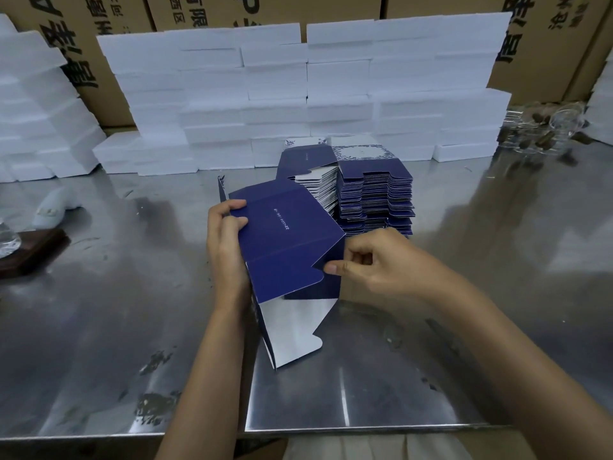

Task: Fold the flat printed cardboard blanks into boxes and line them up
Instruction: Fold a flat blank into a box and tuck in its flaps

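Observation:
A dark blue printed cardboard blank (285,237) with a white inside is half opened into a box shape above the steel table (99,327). My left hand (225,247) grips its left edge, thumb on top. My right hand (368,260) pinches the right side panel near a curved tab. A white-faced flap (295,330) hangs down toward me. Behind the held blank stands a tall stack of flat blue blanks (374,197), with a second leaning stack (311,180) to its left.
White foam blocks (298,94) are piled in a wall along the back, more at the far left (36,111). Brown shipping cartons stand behind. A dark wooden base (30,250) lies at left; glass items with corks (544,127) sit at right.

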